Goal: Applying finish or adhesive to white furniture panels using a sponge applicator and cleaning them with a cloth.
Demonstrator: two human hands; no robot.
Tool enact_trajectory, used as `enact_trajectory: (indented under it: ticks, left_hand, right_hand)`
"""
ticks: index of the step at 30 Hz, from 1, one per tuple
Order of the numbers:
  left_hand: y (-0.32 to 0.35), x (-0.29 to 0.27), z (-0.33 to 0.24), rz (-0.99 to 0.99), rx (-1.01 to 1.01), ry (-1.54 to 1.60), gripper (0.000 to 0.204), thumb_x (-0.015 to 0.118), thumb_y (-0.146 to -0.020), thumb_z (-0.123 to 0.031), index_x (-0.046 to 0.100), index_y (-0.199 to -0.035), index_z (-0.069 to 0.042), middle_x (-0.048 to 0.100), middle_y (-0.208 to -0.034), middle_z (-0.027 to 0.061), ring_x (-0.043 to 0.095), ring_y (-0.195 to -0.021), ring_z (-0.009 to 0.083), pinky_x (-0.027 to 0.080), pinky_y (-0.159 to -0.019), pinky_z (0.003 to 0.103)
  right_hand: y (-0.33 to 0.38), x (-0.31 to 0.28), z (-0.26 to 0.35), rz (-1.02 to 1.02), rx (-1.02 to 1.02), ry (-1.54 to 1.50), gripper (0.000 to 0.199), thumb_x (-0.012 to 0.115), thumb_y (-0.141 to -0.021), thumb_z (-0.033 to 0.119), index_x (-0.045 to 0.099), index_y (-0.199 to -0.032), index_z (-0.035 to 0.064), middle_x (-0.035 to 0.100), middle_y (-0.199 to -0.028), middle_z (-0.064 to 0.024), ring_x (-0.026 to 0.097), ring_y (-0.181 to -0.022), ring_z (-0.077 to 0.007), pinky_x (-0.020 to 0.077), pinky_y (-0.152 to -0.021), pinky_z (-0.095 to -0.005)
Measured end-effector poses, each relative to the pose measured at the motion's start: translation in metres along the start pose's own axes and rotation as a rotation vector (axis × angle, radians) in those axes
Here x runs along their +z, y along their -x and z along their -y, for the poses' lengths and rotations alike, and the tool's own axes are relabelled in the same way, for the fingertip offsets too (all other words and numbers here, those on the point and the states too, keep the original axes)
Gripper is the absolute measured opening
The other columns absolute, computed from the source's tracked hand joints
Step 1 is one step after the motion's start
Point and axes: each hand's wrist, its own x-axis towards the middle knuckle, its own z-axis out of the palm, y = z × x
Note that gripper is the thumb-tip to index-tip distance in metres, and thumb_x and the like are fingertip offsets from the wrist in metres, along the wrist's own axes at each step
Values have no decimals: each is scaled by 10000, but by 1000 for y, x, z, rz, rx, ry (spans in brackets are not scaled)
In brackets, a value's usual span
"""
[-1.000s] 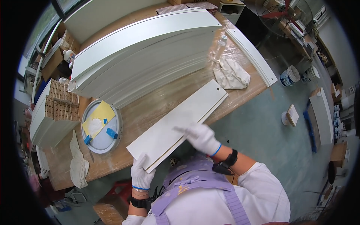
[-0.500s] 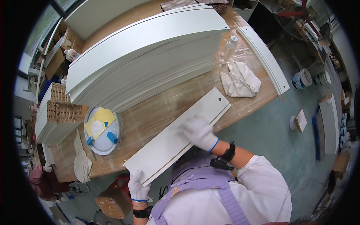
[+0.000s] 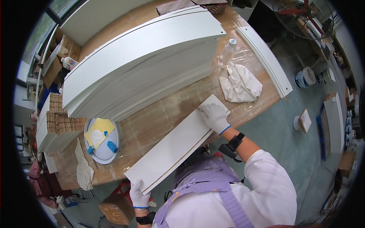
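A long white panel (image 3: 173, 146) lies slanted along the near edge of a wooden workbench (image 3: 159, 114) wrapped in clear film. My right hand (image 3: 215, 117), in a white glove, grips the panel's far right end. My left hand (image 3: 138, 195), also gloved, holds its near left corner at the bench edge. I wear a purple apron and a dark wrist strap on the right arm.
A tall stack of long white panels (image 3: 140, 60) fills the bench's far side. A round tray (image 3: 102, 140) with yellow and blue pieces sits left. A crumpled white cloth (image 3: 240, 84) and clear bottle (image 3: 227, 52) lie right. Another cloth (image 3: 83, 171) hangs at the left edge.
My right hand has slid from the middle of the panel out to its far right end. The left hand stays on the near corner; the view has shifted.
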Motion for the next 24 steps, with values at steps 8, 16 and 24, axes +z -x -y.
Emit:
enact_trajectory:
  ticks: [8, 16, 24]
  left_hand:
    - [-3, -7, 4, -21, 18, -110, 451, 552, -920, -54, 492, -1365, -93, 620, -1232, 102, 622, -1140, 291, 527, -969, 457]
    - [-14, -13, 7, -49, -12, -2, 452, 516, -909, 2, 484, -1341, -128, 591, -1234, 102, 597, -1149, 302, 525, -954, 493]
    - [-5, -20, 3, -97, 22, -53, 353, 558, -920, -62, 540, -1272, -68, 645, -1167, 101, 656, -1068, 283, 569, -902, 449]
  right_hand:
    - [-7, -3, -30, 43, 119, 31, 191, 584, -906, 275, 678, -940, 112, 679, -888, -154, 646, -863, -370, 503, -746, -507]
    - [12, -8, 26, 6, 47, 19, 221, 598, -902, 264, 700, -1044, 129, 690, -895, -111, 654, -859, -323, 511, -748, -463]
    - [9, 0, 6, -4, 115, 5, 192, 577, -910, 239, 696, -1019, 136, 694, -926, -124, 650, -907, -341, 499, -776, -477]
